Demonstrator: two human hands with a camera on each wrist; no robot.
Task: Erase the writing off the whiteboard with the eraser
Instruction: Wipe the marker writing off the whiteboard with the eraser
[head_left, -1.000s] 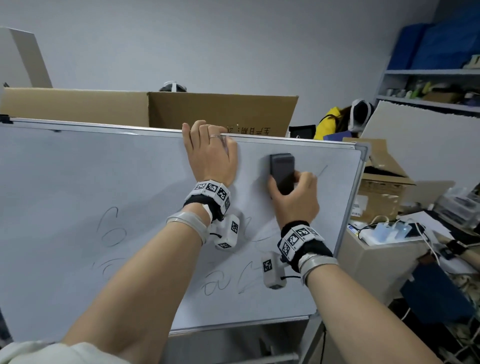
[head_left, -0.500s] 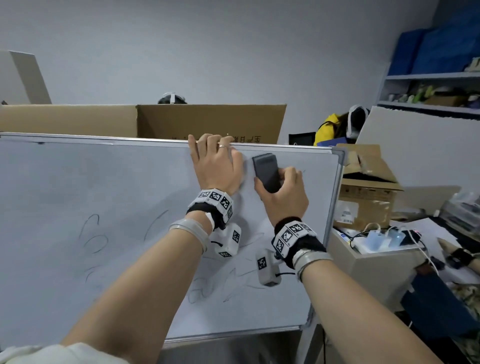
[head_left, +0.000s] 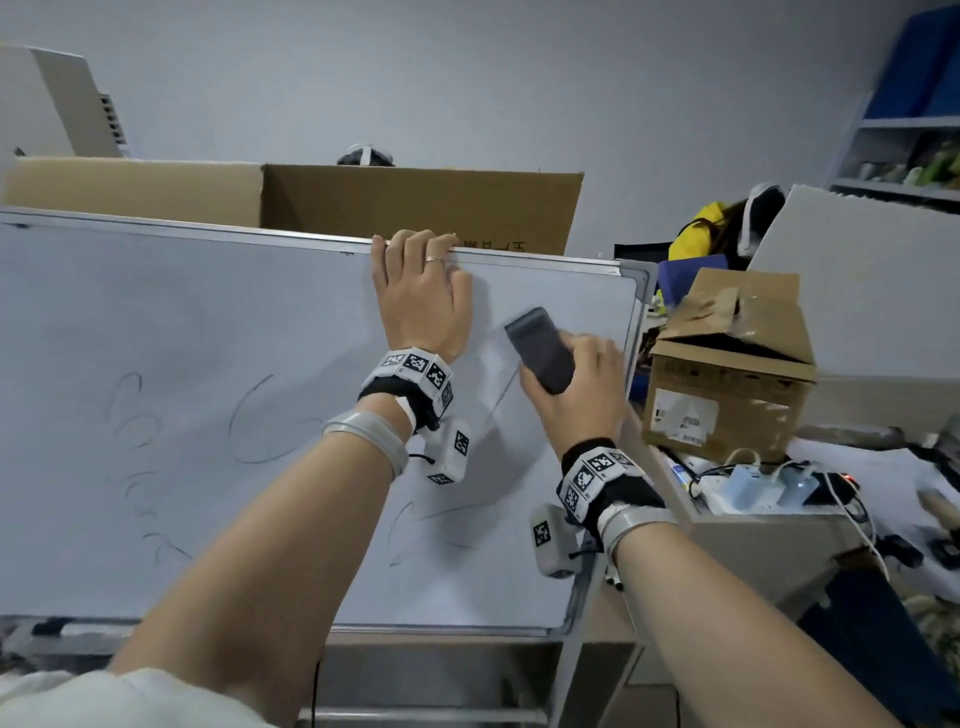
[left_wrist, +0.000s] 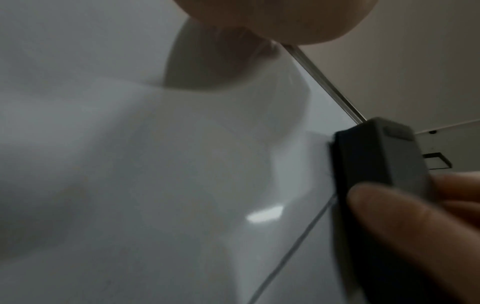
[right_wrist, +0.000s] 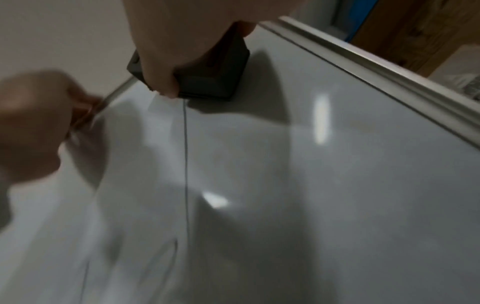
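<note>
Fingers and thumb of the right hand are curled around a dark grey eraser, clamping its lower end. The eraser sits flat against the upper right part of the whiteboard, tilted with its top leaning left. A thin dark pen stroke runs down and to the left from beneath it. In the right wrist view the eraser meets the top of that line.

Just to the left, the left hand lies on the board with its fingers hooked over the top edge of the frame, gripping it. A ring shows on one finger.

More faint handwriting remains: loops and squiggles on the left half, a large curve in the middle, and strokes lower down between the two forearms.

Both wrists carry bands with black-and-white square markers and small white camera blocks.

Behind the board stands a large open cardboard box. To the right is a smaller, battered cardboard box on a cluttered surface, with a white power strip and cables in front of it.
</note>
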